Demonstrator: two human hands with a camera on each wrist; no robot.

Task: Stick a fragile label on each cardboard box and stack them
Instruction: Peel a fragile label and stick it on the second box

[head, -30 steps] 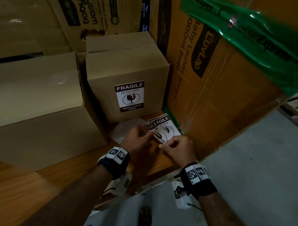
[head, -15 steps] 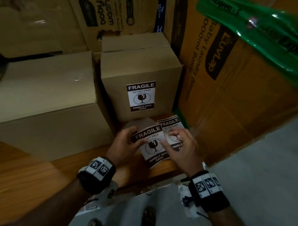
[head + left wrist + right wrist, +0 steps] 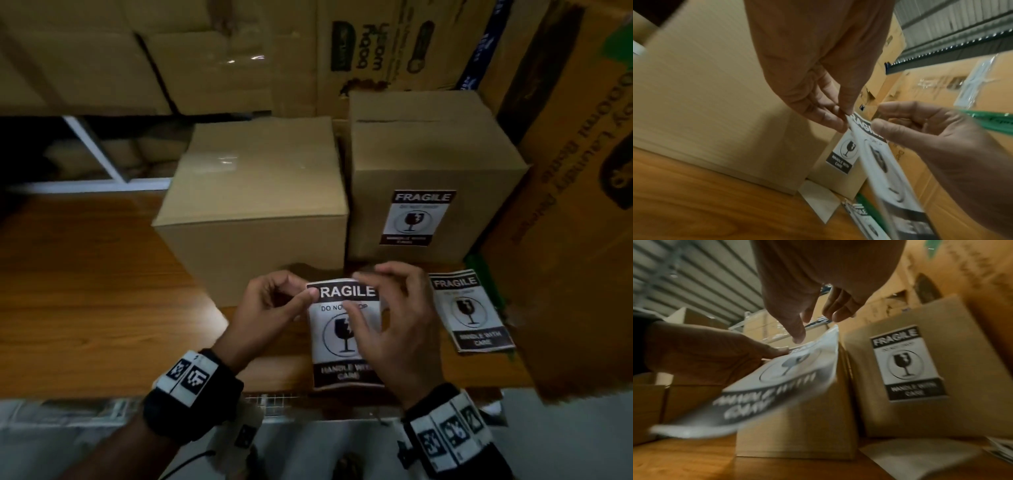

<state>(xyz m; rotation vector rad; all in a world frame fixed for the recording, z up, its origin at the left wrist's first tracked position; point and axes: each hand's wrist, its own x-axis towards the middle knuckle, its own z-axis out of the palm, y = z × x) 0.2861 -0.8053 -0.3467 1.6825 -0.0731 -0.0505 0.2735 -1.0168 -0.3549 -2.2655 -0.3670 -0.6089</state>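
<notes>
A black-and-white fragile label (image 3: 334, 330) hangs between both hands, low in front of the plain cardboard box (image 3: 253, 205). My left hand (image 3: 308, 295) pinches its top left corner, seen up close in the left wrist view (image 3: 846, 116). My right hand (image 3: 359, 291) holds the top edge, thumb on the printed face (image 3: 797, 332) and fingers behind. To the right stands a second box (image 3: 435, 154) with a fragile label (image 3: 416, 217) stuck on its front. The held label's lower part (image 3: 764, 395) curls free.
A small stack of spare labels (image 3: 471, 310) lies on the wooden table (image 3: 85, 291) at the right. A piece of white backing paper (image 3: 818, 199) lies by the labelled box. Large printed cartons (image 3: 565, 205) wall in the right side and back.
Both hands have carried the label left, off the spare stack, to in front of the plain box. The head view has swung left.
</notes>
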